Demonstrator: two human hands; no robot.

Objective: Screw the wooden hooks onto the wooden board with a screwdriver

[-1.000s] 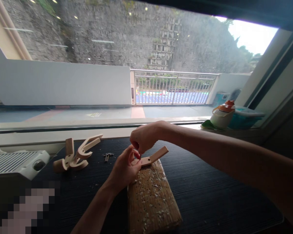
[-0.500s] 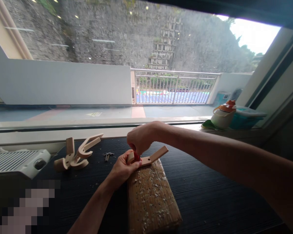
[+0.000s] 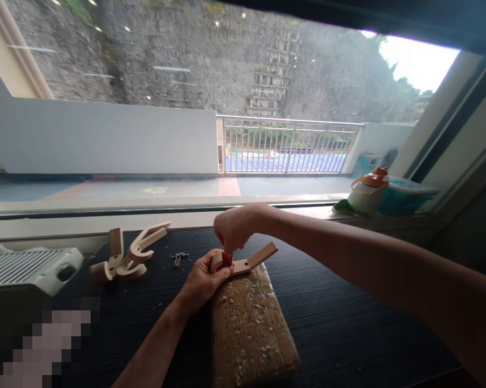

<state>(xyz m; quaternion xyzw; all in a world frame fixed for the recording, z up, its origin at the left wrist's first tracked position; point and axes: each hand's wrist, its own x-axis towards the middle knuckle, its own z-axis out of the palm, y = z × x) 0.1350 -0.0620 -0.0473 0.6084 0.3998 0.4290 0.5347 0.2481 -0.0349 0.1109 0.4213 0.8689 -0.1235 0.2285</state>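
Observation:
My left hand (image 3: 204,277) is closed on a pale wooden hook (image 3: 261,257), pressing it against the far end of a wooden block (image 3: 253,323). The hook has a curled end by my fingers, a dark hole in its flat middle and an arm slanting up to the right. Above it, my right hand (image 3: 235,229) is bent downward in a fist around what looks like a red screwdriver (image 3: 227,259). Most of that tool is hidden by my hands; a thin metal shaft shows at the hook. The block's top is pitted with small holes and splinters.
More wooden hooks (image 3: 125,256) lie piled at the left, with a small heap of screws (image 3: 179,258) beside them. A white heater (image 3: 32,267) stands at the left edge. A bottle (image 3: 370,191) and a teal tub (image 3: 404,195) sit on the windowsill, right.
My right fist has lifted and turned slightly above the hook. My left hand, the hook and the block stay nearly in place; the view shifts a little.

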